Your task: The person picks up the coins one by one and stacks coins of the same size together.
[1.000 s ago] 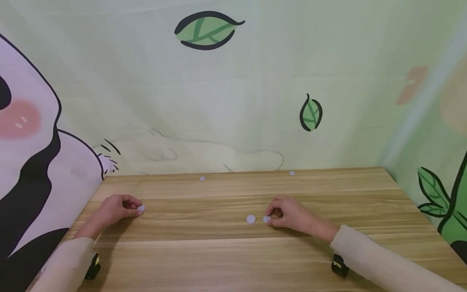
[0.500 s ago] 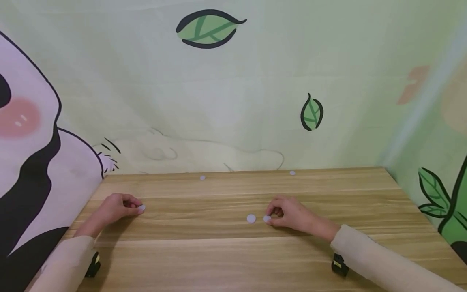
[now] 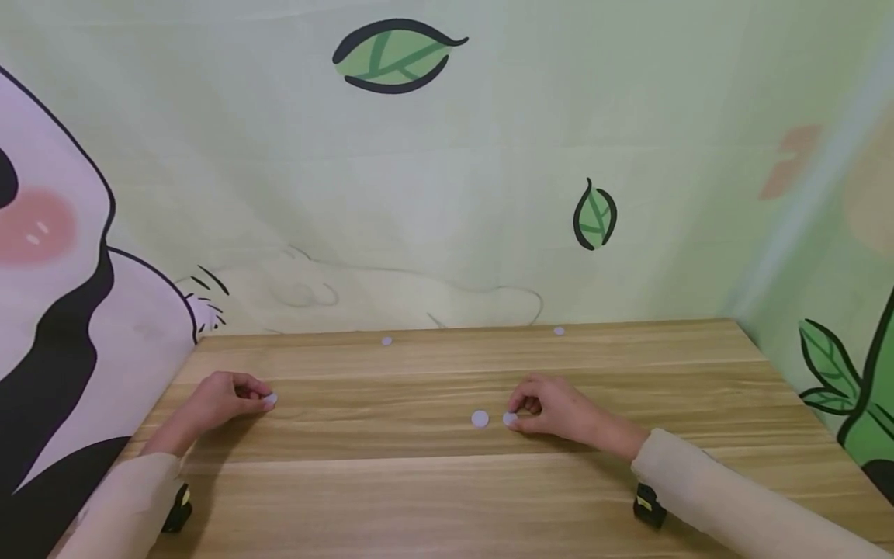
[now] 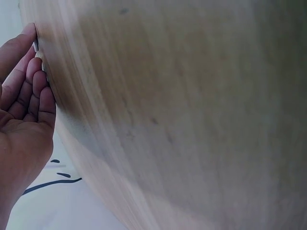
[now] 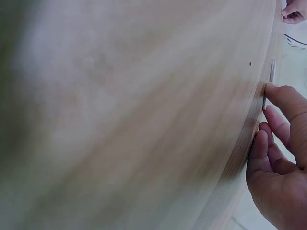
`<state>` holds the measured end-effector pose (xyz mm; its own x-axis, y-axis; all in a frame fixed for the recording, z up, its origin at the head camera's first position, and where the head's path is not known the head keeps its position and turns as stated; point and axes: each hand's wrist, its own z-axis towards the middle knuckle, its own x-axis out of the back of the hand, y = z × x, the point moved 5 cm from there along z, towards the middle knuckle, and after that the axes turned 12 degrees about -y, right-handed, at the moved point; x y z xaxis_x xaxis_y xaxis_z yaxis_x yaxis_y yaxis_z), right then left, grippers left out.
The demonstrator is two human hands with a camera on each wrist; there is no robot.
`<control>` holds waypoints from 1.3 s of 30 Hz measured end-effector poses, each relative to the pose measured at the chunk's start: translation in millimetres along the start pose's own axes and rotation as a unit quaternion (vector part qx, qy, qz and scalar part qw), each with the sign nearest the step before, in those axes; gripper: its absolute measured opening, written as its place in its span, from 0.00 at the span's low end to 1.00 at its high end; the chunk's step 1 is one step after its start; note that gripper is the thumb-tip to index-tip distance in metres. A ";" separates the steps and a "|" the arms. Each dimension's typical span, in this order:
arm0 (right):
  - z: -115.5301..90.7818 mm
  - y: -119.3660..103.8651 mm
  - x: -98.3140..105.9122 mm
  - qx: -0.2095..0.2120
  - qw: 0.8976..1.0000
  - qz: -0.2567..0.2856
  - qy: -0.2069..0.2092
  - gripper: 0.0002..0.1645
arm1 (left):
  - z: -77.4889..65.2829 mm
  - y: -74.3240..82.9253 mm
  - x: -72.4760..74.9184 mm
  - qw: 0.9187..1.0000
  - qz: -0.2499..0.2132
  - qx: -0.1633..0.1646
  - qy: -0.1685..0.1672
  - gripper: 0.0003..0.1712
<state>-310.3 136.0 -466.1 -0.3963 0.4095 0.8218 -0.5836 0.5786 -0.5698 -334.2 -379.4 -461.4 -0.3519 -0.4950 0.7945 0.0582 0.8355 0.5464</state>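
Right disc (image 3: 510,419), small, round and white, sits at the table's surface a little right of the middle, pinched between the thumb and a fingertip of the right hand (image 3: 556,409). The other fingers of that hand curl in above the wood. Just beside it, to the left and not touching, a loose disc (image 3: 479,419) of the same kind lies flat. Well apart, near the table's left edge, the left hand (image 3: 223,397) pinches the left disc (image 3: 271,399) in the same way, thumb and fingertip at its rim. From the right wrist, the right disc shows only as a thin edge between the digits.

Farther off, two more white discs lie close to the back edge: the back-left disc (image 3: 387,341) and the back-right disc (image 3: 559,331). All five are on a wood-grained table (image 3: 349,505). Pale sleeves (image 3: 733,497) cover both forearms, with a small black device (image 3: 649,506) under each wrist. Behind hangs a pale green cloth (image 3: 454,194) printed with leaves (image 3: 394,58).
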 end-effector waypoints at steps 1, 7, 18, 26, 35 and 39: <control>0.2 0.2 -0.1 -0.001 1.000 0.000 0.000 0.07 | -0.2 -0.6 -0.4 1.000 0.000 0.000 0.001 0.19; 0.8 0.3 0.1 0.002 1.000 -0.004 0.001 0.07 | -1.0 -2.4 -1.1 1.000 -0.007 0.003 0.000 0.19; 0.9 0.2 0.1 0.004 1.000 -0.007 -0.004 0.06 | -2.5 0.7 -1.9 1.000 -0.012 -0.004 -0.001 0.19; 1.9 -0.3 1.0 0.007 1.000 0.000 -0.010 0.06 | -2.8 1.4 -1.2 1.000 -0.005 -0.003 0.004 0.19; 2.7 1.3 0.6 0.004 1.000 -0.003 -0.012 0.06 | -2.3 1.9 -0.8 1.000 0.004 -0.005 0.006 0.20; 3.2 1.0 0.6 0.007 1.000 -0.006 -0.012 0.06 | -3.3 2.3 -1.0 1.000 0.010 -0.004 0.008 0.20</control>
<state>-313.4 134.5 -466.2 -0.4056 0.3854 0.8289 -0.5979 0.5740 -0.5594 -330.6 -377.8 -460.1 -0.3347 -0.4816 0.8100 0.0736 0.8435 0.5320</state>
